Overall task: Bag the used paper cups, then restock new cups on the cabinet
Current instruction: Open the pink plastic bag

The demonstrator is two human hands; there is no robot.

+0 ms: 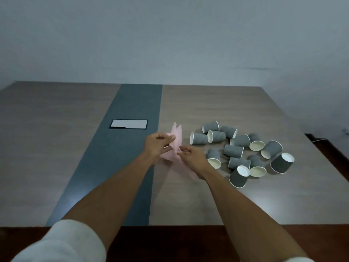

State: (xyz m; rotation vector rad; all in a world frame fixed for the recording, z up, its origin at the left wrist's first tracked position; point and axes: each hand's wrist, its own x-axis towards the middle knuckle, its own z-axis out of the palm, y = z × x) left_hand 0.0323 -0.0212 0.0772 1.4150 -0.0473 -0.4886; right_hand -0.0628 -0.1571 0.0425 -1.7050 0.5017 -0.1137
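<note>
Both hands out front, left hand (pixel 157 143) and right hand (pixel 192 157) each pinching the pink bag (pixel 174 142); grey cups (pixel 239 150) scattered right on the desk (pixel 56 148).

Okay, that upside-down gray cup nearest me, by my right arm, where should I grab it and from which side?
Take the nearest upside-down cup around its gray wall from above. It stands rim-down with the white base up, so there is no open mouth to pinch. The right hand is closest, though it now pinches the pink bag.

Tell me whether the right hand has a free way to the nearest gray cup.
Probably yes, but not yet: the right hand pinches the pink bag. The nearest cup lies just beside it, nothing between.
</note>
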